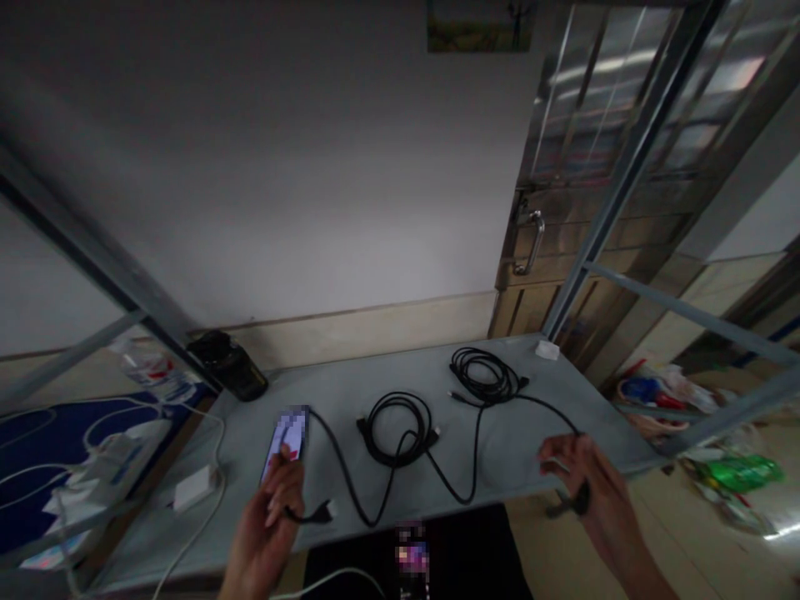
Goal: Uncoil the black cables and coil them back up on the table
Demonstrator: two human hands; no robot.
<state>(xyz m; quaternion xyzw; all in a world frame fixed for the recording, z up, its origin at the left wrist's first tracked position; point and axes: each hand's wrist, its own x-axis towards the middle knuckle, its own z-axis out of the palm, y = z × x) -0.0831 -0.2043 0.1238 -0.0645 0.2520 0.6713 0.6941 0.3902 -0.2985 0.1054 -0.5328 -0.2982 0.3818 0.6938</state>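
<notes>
My left hand (275,500) is closed around a black cable, whose plug (322,512) sticks out to the right below the fingers. Just beyond its fingertips is a phone (291,433) with a lit screen; a finger overlaps the screen, and I cannot tell if it touches. At the right, my right hand (591,475) grips another stretch of black cable (550,407), with a dark plug end (567,502) hanging under the palm. Between the hands lie two black cable coils, a middle coil (400,429) and a farther coil (481,375), with loose lengths curving along the table's front.
The grey table (350,379) stands against a wall, framed by metal posts. On its left are a black jar (231,367), a white adapter (195,488) and a white cord (218,442). A small white piece (547,350) sits at the far right corner. A green bottle (737,472) lies on the floor.
</notes>
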